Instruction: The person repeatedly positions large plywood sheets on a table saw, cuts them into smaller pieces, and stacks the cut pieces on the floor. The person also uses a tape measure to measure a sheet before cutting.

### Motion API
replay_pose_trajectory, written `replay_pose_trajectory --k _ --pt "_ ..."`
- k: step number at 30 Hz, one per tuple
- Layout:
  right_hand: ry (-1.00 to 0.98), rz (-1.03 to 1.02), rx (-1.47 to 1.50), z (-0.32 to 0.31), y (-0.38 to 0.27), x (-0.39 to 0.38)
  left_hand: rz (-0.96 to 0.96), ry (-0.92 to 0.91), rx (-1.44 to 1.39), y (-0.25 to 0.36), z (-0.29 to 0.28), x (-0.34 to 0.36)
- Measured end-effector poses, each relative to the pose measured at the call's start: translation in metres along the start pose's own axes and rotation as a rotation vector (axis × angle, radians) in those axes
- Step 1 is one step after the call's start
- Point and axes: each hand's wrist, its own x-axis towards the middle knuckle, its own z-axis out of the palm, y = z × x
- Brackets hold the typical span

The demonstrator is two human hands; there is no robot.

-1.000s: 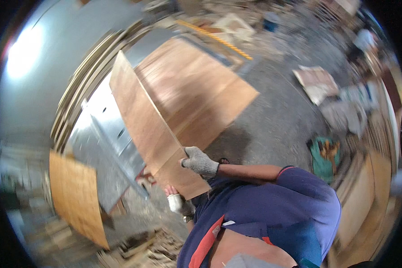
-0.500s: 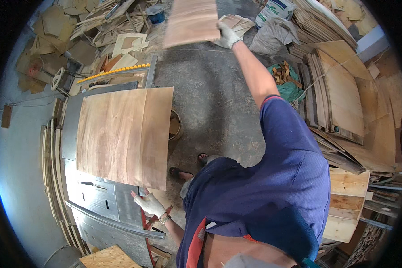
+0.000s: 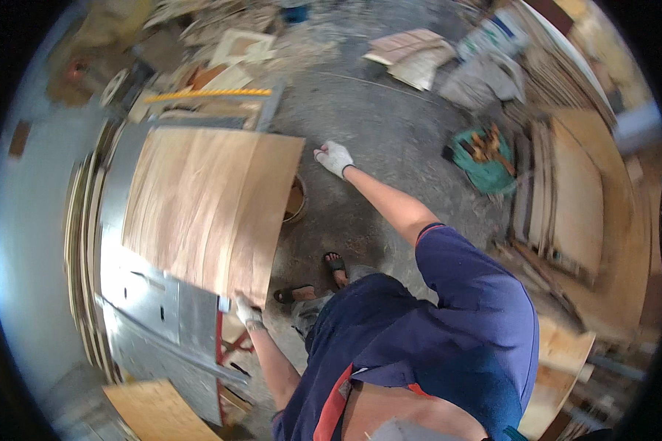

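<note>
A large, thin plywood sheet with brown wood grain lies over a grey metal machine table at my left. At its near edge is my left hand in a white glove, fingers closed on the edge close to the corner. My right hand, gloved too, is held out above the floor, just right of the sheet's far right corner. Nothing is in it, and its fingers are loosely bent and slightly apart. A pinkish thin sheet rests on a small pile of pale sheets on the floor ahead.
A round bucket stands partly under the plywood's right edge. To the right are a green sack of wood scraps, a grey sack and leaning boards. Wood offcuts litter the far left. A yellow-edged bar lies beyond the sheet.
My right hand has let go of the thin sheet it carried and swung back toward the plywood. My left hand has moved up onto the plywood's near edge. The view has shifted and blurred.
</note>
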Motion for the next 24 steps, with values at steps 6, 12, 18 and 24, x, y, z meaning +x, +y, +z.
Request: replay_pose_trajectory --k 6,12,18,24 --pt "-0.108 -0.375 -0.38 0.046 -0.065 0.055 0.096 0.236 0.253 -0.009 0.028 -0.019" --pt "-0.323 -0.285 -0.514 0.088 -0.05 0.115 0.072 0.353 0.28 -0.014 0.047 -0.039" --pt "-0.323 -0.434 -0.574 0.072 -0.005 0.097 0.16 0.465 0.543 -0.022 0.031 -0.049" --pt "-0.345 -0.373 -0.534 -0.013 0.098 -0.007 0.284 0.444 0.318 -0.082 0.009 -0.174"
